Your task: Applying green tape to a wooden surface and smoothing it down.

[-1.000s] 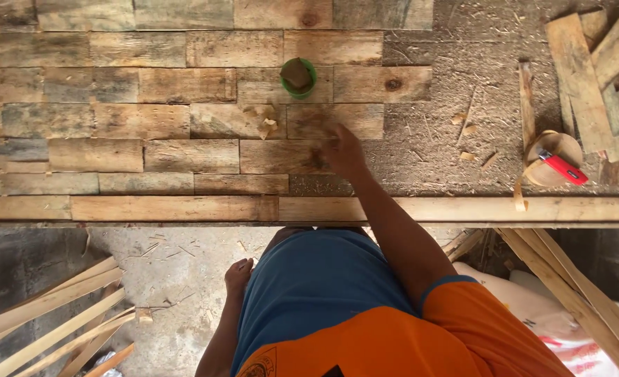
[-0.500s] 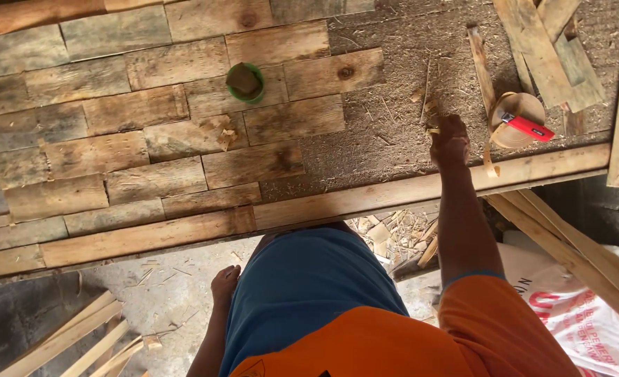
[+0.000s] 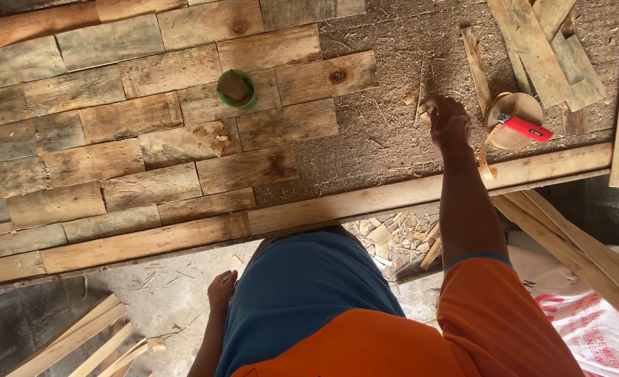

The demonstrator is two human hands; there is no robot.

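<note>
Left hand (image 3: 221, 292): hangs loose, empty, beside leg | Right hand (image 3: 448, 120): fingers closed on small wood scrap (image 3: 424, 108) over sawdust-strewn counter (image 3: 379, 132) | Step: picking up scrap, judged | Beyond: tape roll (image 3: 512, 120), green cup (image 3: 237, 89)

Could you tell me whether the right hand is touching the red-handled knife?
Apart: the head view shows bare board between the right hand and the red-handled knife.

A white woven sack (image 3: 595, 321) with red printing lies crumpled on the floor below the bench's near right corner, partly under slanting wooden slats (image 3: 575, 251). A small white label shows on the red utility knife (image 3: 526, 127) near the bench's right edge.
</note>
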